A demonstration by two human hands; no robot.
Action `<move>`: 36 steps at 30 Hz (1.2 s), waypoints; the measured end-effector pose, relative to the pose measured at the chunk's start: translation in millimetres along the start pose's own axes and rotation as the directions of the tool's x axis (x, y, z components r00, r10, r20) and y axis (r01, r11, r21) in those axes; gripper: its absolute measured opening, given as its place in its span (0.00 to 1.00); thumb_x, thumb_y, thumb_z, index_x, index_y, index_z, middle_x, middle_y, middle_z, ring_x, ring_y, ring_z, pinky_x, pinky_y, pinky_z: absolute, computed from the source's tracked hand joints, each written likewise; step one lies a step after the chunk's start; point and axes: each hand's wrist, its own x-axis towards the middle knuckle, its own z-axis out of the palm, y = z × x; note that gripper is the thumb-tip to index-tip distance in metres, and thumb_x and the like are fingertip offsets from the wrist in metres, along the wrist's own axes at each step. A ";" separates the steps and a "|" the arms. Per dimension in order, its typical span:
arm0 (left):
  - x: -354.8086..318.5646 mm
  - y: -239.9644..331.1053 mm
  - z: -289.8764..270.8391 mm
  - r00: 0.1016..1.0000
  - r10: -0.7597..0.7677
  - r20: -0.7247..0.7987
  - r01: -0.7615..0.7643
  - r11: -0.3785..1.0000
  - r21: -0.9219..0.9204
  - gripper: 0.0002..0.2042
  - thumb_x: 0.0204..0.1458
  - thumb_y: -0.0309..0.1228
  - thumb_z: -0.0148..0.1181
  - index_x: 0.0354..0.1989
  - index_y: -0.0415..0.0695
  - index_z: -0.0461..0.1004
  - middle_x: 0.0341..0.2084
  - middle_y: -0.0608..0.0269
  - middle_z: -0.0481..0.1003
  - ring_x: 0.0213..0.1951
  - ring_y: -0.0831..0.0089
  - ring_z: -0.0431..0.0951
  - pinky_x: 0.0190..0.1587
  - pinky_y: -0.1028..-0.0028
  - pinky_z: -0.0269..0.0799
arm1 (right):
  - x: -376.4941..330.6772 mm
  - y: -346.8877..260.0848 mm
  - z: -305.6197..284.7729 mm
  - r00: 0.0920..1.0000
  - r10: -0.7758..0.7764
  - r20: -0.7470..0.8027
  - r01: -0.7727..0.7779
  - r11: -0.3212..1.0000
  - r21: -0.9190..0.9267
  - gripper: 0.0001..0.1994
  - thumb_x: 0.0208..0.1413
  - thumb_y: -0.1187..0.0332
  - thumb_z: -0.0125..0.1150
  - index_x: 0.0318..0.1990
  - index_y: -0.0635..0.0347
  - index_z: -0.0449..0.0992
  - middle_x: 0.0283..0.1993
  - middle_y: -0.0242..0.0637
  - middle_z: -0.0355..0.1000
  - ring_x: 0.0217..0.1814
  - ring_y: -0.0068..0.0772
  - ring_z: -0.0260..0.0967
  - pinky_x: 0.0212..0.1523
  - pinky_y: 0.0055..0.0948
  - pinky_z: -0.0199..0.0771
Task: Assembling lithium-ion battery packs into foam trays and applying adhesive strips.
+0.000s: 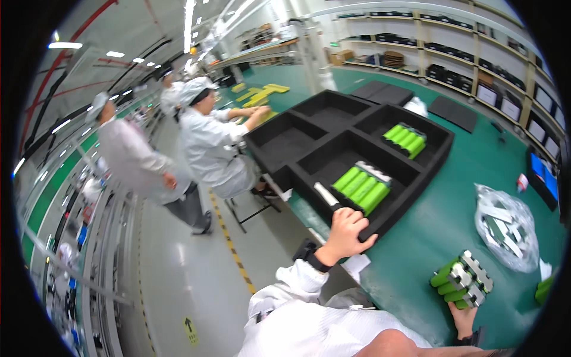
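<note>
My left hand [348, 234] is at the near edge of a black foam tray [410, 205], its fingers curled round a white-and-black stick-shaped tool [325, 195] and its thumb stretched out. The tool's exact kind is unclear. Low on the right, my right hand [463, 319] grips a battery pack [457, 282] of green cylindrical cells with metal strips across their ends; most of its fingers are hidden beneath it. Two similar green packs lie in separate compartments of the tray, one near [364, 185] and one farther back [406, 140].
Right of the tray, a clear plastic bag [505, 229] of metal strips lies on the green table [437, 223]. Dark foam sheets [453, 113] are behind. A seated co-worker [208, 140] works beyond the tray's left; another person [140, 152] stands in the aisle. Shelves [446, 53] line the back.
</note>
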 end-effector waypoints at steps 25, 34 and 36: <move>79.1 127.3 168.0 0.893 -0.192 0.406 0.444 0.235 -0.865 0.07 0.59 0.25 0.49 0.45 0.41 0.68 0.42 0.59 0.75 0.48 0.71 0.74 0.52 0.71 0.67 | 25.3 -69.8 -34.8 0.969 -0.036 0.244 0.121 0.931 -0.344 0.39 0.44 0.64 0.73 0.62 0.63 0.59 0.59 0.43 0.63 0.60 0.38 0.62 0.62 0.32 0.62; 49.8 115.3 194.3 0.710 -0.255 0.657 0.679 0.000 -0.734 0.06 0.58 0.31 0.52 0.41 0.45 0.71 0.32 0.66 0.75 0.37 0.77 0.75 0.38 0.74 0.70 | 114.9 -58.8 -98.3 0.916 -0.381 -0.129 0.178 0.671 -0.720 0.17 0.47 0.71 0.64 0.47 0.60 0.75 0.49 0.44 0.72 0.52 0.47 0.69 0.55 0.36 0.67; 40.3 110.7 195.8 0.755 -0.221 0.617 0.635 0.011 -0.773 0.06 0.60 0.32 0.51 0.42 0.45 0.69 0.29 0.65 0.75 0.33 0.77 0.75 0.36 0.78 0.70 | 143.5 -24.6 -107.8 0.866 -0.461 -0.192 0.115 0.558 -0.822 0.18 0.50 0.71 0.61 0.50 0.61 0.72 0.51 0.47 0.70 0.57 0.50 0.64 0.60 0.40 0.62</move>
